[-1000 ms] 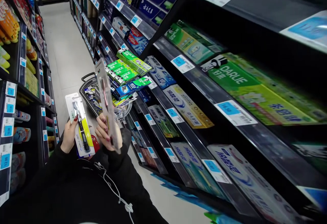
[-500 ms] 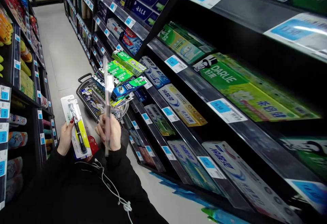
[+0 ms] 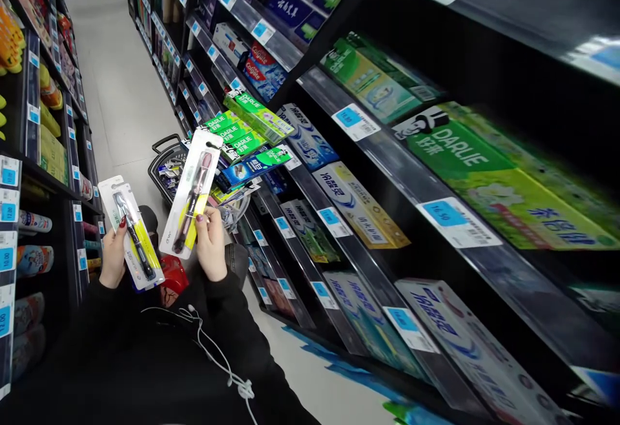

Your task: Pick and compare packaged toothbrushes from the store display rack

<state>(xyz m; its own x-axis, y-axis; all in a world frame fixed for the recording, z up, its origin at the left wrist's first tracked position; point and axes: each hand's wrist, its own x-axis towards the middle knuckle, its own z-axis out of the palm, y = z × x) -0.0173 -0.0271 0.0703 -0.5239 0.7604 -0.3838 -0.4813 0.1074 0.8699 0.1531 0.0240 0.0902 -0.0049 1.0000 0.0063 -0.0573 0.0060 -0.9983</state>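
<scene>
My left hand [image 3: 112, 254] grips a carded toothbrush pack [image 3: 130, 233] with a black brush on a yellow and white card, held upright at the lower left. My right hand [image 3: 211, 244] holds a second toothbrush pack [image 3: 192, 194] by its lower edge, front side facing me, with a pink brush on yellow and white card. Both packs are side by side in front of my chest. Black sleeves cover both arms, and a white earphone cable [image 3: 213, 354] hangs over them.
A black shopping basket [image 3: 165, 166] with several items stands on the aisle floor ahead. Green Darlie toothpaste boxes [image 3: 247, 124] stick out from the right shelves, which hold more toothpaste boxes and blue price tags. Shelves [image 3: 36, 121] also line the left. A red object [image 3: 172, 276] lies below my hands.
My right hand turned its pack from back-on, through edge-on, to front-facing. The left pack shifted slightly left.
</scene>
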